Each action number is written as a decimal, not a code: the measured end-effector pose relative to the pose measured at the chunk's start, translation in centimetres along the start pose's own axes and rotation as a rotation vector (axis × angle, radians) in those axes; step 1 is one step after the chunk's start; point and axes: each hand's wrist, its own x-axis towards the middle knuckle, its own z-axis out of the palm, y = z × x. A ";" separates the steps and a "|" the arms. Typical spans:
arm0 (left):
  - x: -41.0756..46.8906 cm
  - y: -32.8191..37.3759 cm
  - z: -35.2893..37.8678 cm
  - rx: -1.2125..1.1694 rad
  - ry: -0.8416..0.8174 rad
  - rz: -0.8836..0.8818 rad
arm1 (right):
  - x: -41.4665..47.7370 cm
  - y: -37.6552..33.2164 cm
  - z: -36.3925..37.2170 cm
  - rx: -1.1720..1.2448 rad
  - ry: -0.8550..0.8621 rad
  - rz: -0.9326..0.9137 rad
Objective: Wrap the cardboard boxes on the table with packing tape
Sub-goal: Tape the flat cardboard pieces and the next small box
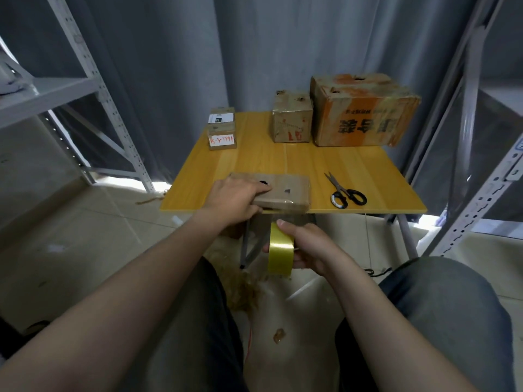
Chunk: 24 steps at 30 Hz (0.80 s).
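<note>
A seated person tapes a flat box at the near edge of a yellow table.

Seen from the head, looking down: the flat box (pixel 285 190) lies on the table (pixel 254 162), right at its near edge. The left hand (pixel 237 199) rests on top of it, fingers stretched out flat and pressing down. The right hand (pixel 308 247) is curled round a yellow roll of tape (pixel 280 251), thumb on top, holding it upright just below the table edge and under the box. I cannot tell whether a strip runs from roll to box. Black-handled scissors (pixel 346 193) lie near the box on its right. Along the far edge stand a small box (pixel 222 131), a middle box (pixel 291 123) and a big box (pixel 365 114). A grey curtain (pixel 175 80) hangs behind.
</note>
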 end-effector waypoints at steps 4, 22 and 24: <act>1.5 -1.4 -3.2 -0.059 -0.009 0.064 | -1.4 -3.1 -1.0 0.019 -0.054 -0.141; 5.8 -5.0 -3.6 -0.214 0.067 -0.099 | 0.6 -9.9 0.8 0.101 0.085 -0.478; 5.8 -4.6 -3.0 -0.222 0.163 -0.103 | 1.2 -10.6 0.8 0.099 0.085 -0.474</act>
